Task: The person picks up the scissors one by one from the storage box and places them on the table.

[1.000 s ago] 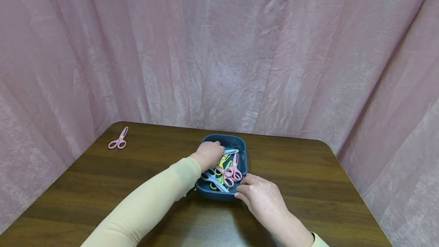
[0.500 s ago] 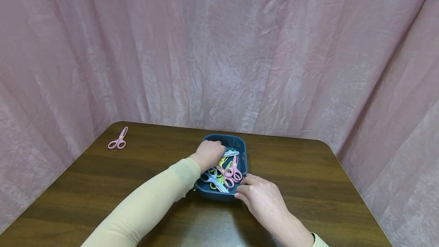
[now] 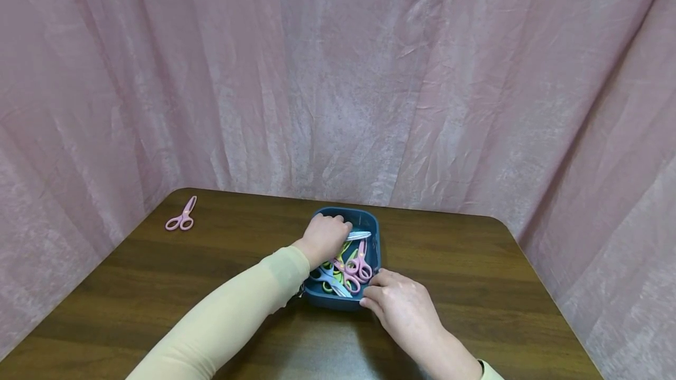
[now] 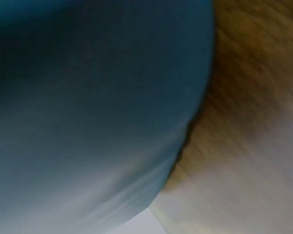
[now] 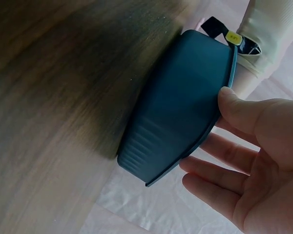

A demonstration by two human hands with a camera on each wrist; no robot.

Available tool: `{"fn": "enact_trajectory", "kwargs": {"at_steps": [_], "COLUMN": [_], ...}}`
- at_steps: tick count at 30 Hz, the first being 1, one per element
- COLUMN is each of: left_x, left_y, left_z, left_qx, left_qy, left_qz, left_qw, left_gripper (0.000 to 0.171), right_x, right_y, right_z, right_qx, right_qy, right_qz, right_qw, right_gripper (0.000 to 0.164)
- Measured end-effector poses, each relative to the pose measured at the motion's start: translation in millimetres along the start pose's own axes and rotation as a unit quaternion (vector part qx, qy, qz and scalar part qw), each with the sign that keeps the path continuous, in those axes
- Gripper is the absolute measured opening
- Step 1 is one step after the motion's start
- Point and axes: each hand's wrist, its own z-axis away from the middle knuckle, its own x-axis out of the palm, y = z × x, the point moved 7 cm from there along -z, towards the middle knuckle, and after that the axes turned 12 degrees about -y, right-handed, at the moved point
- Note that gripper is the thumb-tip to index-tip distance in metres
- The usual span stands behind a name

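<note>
My left hand point(image 3: 324, 238) reaches into a dark blue plastic bin point(image 3: 338, 304) from its left side. Pale scissors blades point(image 3: 359, 235) stick out to the right from under its curled fingers; their handles are hidden by the hand. Lower in the bin lie light blue scissors point(image 3: 338, 287), pink scissors point(image 3: 361, 268) and yellow-green ones, overlapping in a heap. At the near right corner my right hand point(image 3: 405, 306) pinches the rim, thumb against the outer wall in the right wrist view. The left wrist view is filled by the bin's outer wall point(image 4: 102, 97).
Another pair of pink scissors point(image 3: 181, 216) lies alone at the far left of the brown wooden table point(image 3: 454, 251). Pink curtains point(image 3: 348, 87) hang behind the table and along both sides.
The left hand has shifted slightly to the right inside the bin, and the pale blades have moved right with it. The right hand keeps its grip at the corner.
</note>
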Motion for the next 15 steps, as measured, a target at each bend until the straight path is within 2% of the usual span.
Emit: {"fn": "enact_trajectory", "kwargs": {"at_steps": [8,15], "left_x": [-8.8,-22.6], "left_y": [0.5,-4.6], "left_z": [1.8,12.1], "left_qx": [-0.001,-0.003], "left_qy": [0.031,0.060], "left_qz": [0.005,0.023], "left_qw": [0.9995,0.9979], "left_gripper": [0.039,0.040], "right_x": [0.5,-0.5], "right_y": [1.8,1.1], "right_z": [-0.6,-0.9], "right_qx": [0.000,0.002], "right_qy": [-0.009,-0.012], "right_qz": [-0.006,-0.004], "right_qw": [1.000,1.000], "right_gripper": [0.007,0.007]}}
